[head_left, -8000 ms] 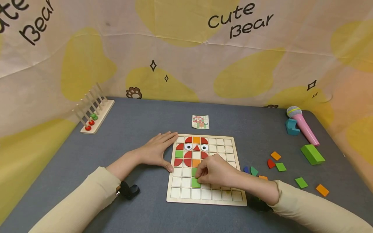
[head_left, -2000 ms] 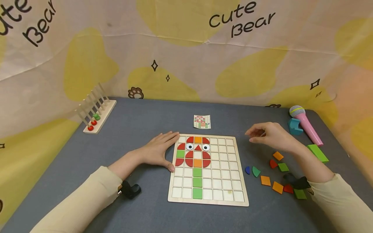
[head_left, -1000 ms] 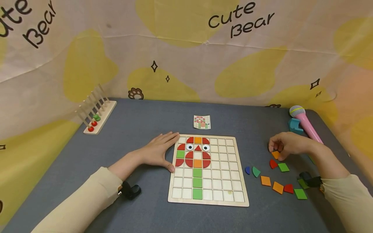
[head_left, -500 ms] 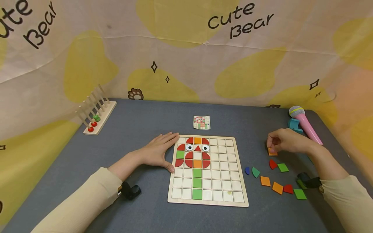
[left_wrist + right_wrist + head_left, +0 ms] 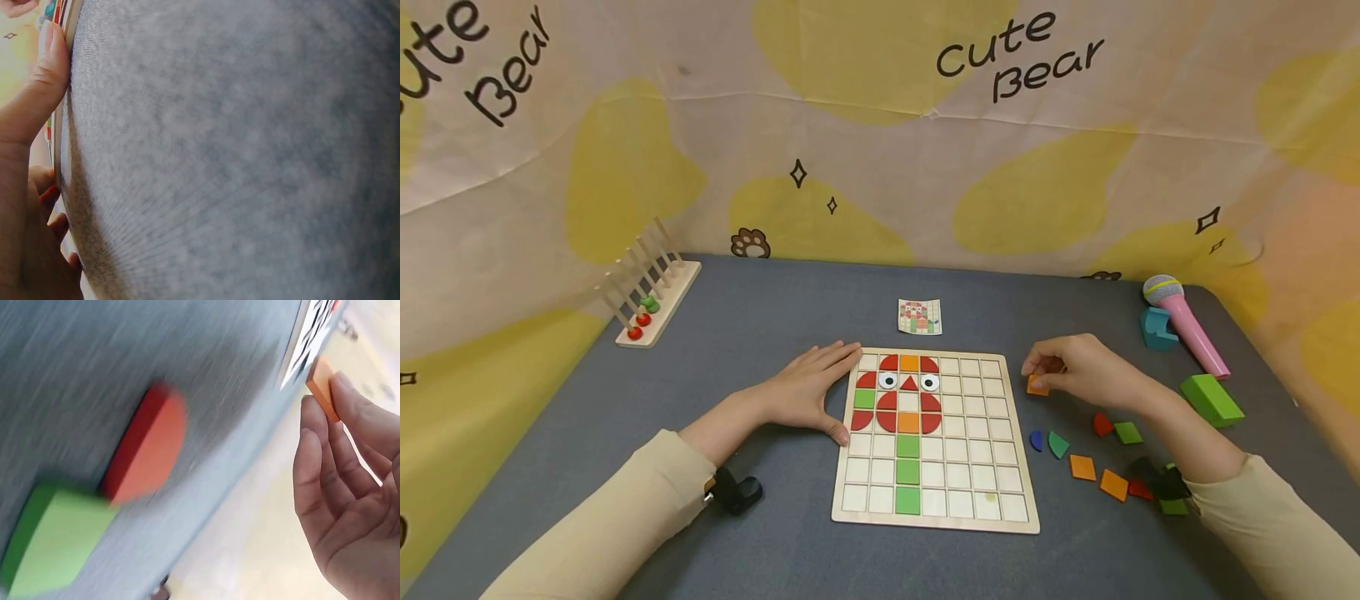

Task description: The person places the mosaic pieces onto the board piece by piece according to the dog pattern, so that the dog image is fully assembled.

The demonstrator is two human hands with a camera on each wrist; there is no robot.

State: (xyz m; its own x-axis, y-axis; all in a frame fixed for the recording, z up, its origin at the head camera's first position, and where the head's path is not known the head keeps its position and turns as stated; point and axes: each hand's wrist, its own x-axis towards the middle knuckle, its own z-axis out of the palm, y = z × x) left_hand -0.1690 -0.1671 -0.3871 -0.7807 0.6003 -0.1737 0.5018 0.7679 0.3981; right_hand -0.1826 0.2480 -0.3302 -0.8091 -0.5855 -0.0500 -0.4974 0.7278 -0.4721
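Observation:
My right hand (image 5: 1078, 371) pinches an orange square tile (image 5: 323, 389) between thumb and fingers, just right of the wooden grid board (image 5: 977, 475). With fingers spread, my left hand (image 5: 801, 392) rests against the board's left edge; in the left wrist view its thumb (image 5: 50, 69) lies along that edge. On the board, red quarter-round tiles, two eye tiles (image 5: 929, 382), a red triangle (image 5: 908, 383) and orange squares form a face. Below it runs a column of green square tiles (image 5: 907, 472). Beyond the board lies a small pattern card (image 5: 919, 317).
Loose tiles lie right of the board: a blue one (image 5: 1037, 441), a green quarter-round (image 5: 1058, 445), orange squares (image 5: 1082, 467), a red one (image 5: 1102, 425). Farther right are a green block (image 5: 1212, 400), a teal piece (image 5: 1158, 328) and a pink microphone (image 5: 1195, 333). A peg rack (image 5: 662, 304) stands back left.
My right hand has picked up the orange square from the loose tiles and carried it left toward the board. A third green tile joined the column earlier. My left hand has stayed in place.

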